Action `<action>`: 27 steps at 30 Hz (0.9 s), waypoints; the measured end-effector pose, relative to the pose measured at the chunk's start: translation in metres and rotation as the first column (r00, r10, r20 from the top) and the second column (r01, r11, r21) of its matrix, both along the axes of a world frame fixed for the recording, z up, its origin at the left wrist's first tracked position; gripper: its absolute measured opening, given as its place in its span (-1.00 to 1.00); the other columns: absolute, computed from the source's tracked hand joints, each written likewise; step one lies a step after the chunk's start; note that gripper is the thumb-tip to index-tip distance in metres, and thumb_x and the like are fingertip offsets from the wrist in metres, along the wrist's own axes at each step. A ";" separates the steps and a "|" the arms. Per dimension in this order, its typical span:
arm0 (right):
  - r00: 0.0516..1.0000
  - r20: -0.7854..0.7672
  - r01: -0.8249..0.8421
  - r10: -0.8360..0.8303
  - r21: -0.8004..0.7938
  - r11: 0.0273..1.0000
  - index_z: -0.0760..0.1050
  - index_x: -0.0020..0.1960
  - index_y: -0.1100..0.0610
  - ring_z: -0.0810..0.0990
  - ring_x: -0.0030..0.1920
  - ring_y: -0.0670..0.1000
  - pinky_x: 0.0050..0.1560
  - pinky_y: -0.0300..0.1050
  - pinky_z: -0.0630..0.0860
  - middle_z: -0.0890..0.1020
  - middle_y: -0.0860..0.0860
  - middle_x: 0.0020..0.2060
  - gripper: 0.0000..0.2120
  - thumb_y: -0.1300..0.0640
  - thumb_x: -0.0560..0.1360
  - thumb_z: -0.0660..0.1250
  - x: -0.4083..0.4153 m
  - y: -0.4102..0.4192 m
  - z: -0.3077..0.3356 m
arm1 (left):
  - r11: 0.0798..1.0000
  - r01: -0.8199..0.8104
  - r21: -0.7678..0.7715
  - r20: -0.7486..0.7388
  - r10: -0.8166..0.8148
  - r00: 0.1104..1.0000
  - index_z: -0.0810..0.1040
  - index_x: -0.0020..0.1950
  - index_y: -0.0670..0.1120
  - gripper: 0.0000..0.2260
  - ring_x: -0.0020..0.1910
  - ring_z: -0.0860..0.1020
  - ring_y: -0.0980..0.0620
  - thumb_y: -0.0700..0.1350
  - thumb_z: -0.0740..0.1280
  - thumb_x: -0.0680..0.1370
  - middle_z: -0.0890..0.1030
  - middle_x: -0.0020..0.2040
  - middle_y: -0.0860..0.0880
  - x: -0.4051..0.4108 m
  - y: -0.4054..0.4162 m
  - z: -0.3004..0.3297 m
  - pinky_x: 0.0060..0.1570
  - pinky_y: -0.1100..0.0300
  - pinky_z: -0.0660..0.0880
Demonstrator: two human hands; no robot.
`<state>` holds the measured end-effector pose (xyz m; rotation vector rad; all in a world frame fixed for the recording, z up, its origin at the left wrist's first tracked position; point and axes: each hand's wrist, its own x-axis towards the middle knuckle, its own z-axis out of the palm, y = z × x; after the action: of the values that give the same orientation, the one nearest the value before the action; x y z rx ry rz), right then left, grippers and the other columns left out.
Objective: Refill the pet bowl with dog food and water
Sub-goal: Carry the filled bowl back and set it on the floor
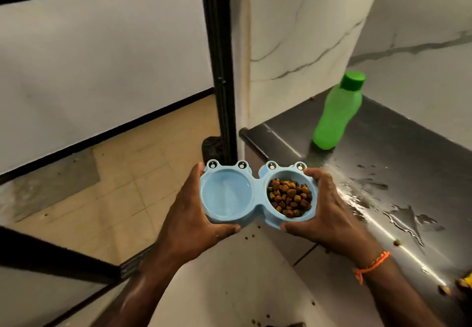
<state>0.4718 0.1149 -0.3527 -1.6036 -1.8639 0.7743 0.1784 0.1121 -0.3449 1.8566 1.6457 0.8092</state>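
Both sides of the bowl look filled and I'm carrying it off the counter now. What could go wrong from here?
1. The pet bowl is held in the air by its two ends, left hand and right hand. Its left compartment seems to hold water, so a small tilt would likely slop it out.
2. The kibble is heaped; a jolt could scatter more pieces.
3. Spilled water sits on the steel counter, and your forearm looks wet, so your grip may slip.

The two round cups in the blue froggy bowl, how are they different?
The left cup looks filled with clear water, while the right cup holds brown dog food pieces. The left hand grips the left cup's end; the right hand grips the right cup's end. Both are round, light blue parts of one pet bowl, each topped with frog eyes.
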 end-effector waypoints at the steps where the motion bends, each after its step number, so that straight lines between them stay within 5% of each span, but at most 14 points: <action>1: 1.000 -0.011 -0.025 0.024 -0.006 1.000 0.05 0.37 -0.28 0.47 0.19 -0.20 0.14 -0.40 0.39 0.35 -0.22 0.24 0.04 -0.18 0.14 0.69 -0.013 0.002 -0.002 | 1.000 -0.020 0.002 -0.002 0.020 1.000 0.07 0.60 0.15 0.22 0.39 0.44 0.13 0.29 0.69 0.11 0.41 0.45 0.21 -0.014 -0.006 0.001 0.31 -0.06 0.54; 5: 0.990 -0.066 -0.128 0.127 -0.013 0.992 0.06 0.36 -0.27 0.42 0.24 -0.31 0.04 -0.60 0.34 0.35 -0.22 0.23 0.06 -0.07 0.15 0.73 -0.068 0.013 -0.006 | 0.994 -0.102 0.027 0.022 0.101 0.995 0.20 0.49 0.21 0.06 0.29 0.48 0.20 0.22 0.71 0.13 0.46 0.31 0.32 -0.065 -0.028 0.008 0.17 0.08 0.56; 12: 0.946 -0.138 -0.299 0.293 -0.020 0.954 0.02 0.28 -0.55 0.43 0.32 -0.10 0.10 -0.42 0.45 0.35 -0.14 0.32 0.02 -0.24 0.08 0.63 -0.152 0.048 -0.016 | 0.966 -0.254 0.037 0.031 0.253 0.967 0.28 0.35 0.21 -0.09 0.20 0.50 0.26 0.17 0.71 0.14 0.50 0.24 0.30 -0.134 -0.041 0.010 -0.01 0.20 0.53; 19: 0.884 -0.087 -0.458 0.459 0.036 0.888 0.01 0.31 -0.50 0.38 0.29 -0.32 0.15 -0.41 0.40 0.26 -0.36 0.30 0.00 -0.31 0.10 0.60 -0.229 0.118 -0.013 | 0.907 -0.416 0.062 0.031 0.415 0.909 0.32 0.31 0.22 -0.13 0.18 0.52 0.24 0.10 0.72 0.13 0.51 0.23 0.28 -0.192 -0.014 0.006 -0.05 0.19 0.54; 27: 0.832 -0.067 -0.552 0.551 0.006 0.834 0.05 0.41 -0.30 0.39 0.31 -0.28 0.07 -0.54 0.40 0.26 -0.21 0.37 0.04 -0.16 0.18 0.67 -0.293 0.213 -0.006 | 0.854 -0.512 0.091 0.045 0.510 0.859 0.17 0.38 0.41 0.00 0.27 0.47 0.32 0.18 0.72 0.12 0.42 0.29 0.44 -0.245 0.050 0.004 0.04 0.35 0.47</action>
<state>0.1787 0.3277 -0.3585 -1.0165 -2.3059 1.0637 -0.0661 0.1625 -0.3411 1.4689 2.1620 1.1370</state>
